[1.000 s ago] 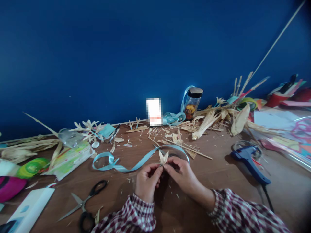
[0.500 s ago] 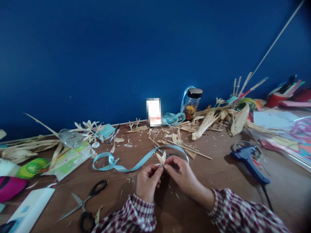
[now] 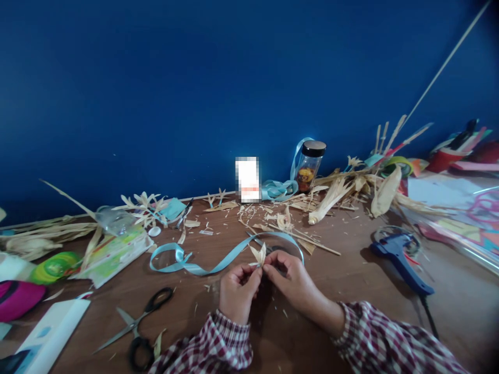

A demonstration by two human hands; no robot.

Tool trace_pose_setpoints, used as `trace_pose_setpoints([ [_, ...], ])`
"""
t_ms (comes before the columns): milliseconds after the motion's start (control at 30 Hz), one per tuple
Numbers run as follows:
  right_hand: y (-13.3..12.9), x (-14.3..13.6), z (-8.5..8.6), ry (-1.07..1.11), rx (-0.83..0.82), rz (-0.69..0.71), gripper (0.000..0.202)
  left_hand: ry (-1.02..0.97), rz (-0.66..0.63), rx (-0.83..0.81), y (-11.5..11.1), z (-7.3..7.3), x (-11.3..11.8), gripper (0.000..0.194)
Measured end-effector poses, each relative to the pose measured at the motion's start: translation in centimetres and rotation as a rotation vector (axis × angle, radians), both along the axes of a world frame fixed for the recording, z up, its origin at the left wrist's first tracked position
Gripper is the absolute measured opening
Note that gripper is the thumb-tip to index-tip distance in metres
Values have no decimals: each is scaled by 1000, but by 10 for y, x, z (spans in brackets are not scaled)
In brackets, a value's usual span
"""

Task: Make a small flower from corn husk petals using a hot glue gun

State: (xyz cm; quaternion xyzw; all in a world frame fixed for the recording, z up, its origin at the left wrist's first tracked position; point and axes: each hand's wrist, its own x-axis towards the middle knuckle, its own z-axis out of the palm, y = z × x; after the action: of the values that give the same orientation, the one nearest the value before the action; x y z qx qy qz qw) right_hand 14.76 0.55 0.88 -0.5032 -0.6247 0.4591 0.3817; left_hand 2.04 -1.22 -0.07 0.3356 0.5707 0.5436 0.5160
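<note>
A small pale husk flower [image 3: 259, 254] stands upright between my fingertips near the middle of the table. My left hand [image 3: 238, 291] pinches its base from the left. From the right, my right hand [image 3: 292, 280] closes thumb and forefinger on the same base, the two hands' fingertips nearly touching. A light blue ribbon [image 3: 218, 266] curls on the table just behind and left of the hands. Black-handled scissors [image 3: 134, 327] lie spread apart to the left of my left hand.
A blue glue gun [image 3: 401, 259] lies at the right with its cord. Husk scraps [image 3: 331, 200], a black-lidded jar [image 3: 309, 166] and more ribbon line the blue wall. At left are finished-looking husk flowers [image 3: 144, 205], a green tape roll [image 3: 54, 267] and a white box [image 3: 54, 332].
The view has shifted very slightly. Both hands keep their pinch on the flower, almost unmoved.
</note>
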Motion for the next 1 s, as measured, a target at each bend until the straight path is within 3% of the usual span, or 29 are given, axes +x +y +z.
trace_pose_setpoints([
  [533, 1, 1, 2, 60, 37, 6, 10, -50, -141, -77, 4, -3, -9, 29],
  [667, 0, 0, 3, 98, 37, 22, 13, -39, -118, -79, 5, -3, -10, 30],
  [867, 4, 1, 2, 280, -14, -2, 17, -12, -111, -49, 2, -7, -8, 28],
  [1000, 8, 3, 5, 423, -104, 51, 32, 1, -133, -43, 2, -4, -6, 24],
])
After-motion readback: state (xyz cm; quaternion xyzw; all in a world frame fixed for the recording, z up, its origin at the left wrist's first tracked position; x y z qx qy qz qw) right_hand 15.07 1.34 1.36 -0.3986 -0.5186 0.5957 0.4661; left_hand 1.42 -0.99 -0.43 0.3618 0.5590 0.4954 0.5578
